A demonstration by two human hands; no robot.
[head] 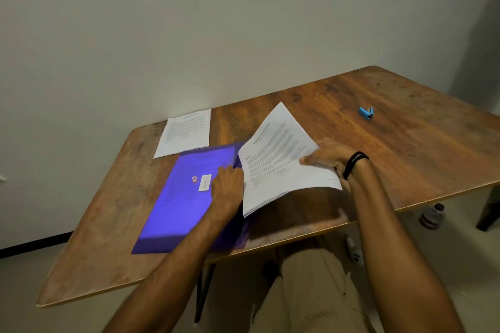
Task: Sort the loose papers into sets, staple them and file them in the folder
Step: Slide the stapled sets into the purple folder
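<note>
A purple folder (178,203) with a small white label lies on the wooden table (405,149). My left hand (228,189) rests on the folder's right edge, fingers curled at the cover's rim. My right hand (327,158) grips a thick set of printed papers (278,157), thumb on top, holding it tilted with its left edge at the folder's opening. Another set of papers (185,132) lies flat behind the folder at the table's far left. A small blue stapler (366,113) sits far right on the table.
A wall stands right behind the table. A dark bottle (432,216) stands on the floor under the table's right side, beside a table leg (489,211). A white controller-like object (354,251) lies on the floor near my knee.
</note>
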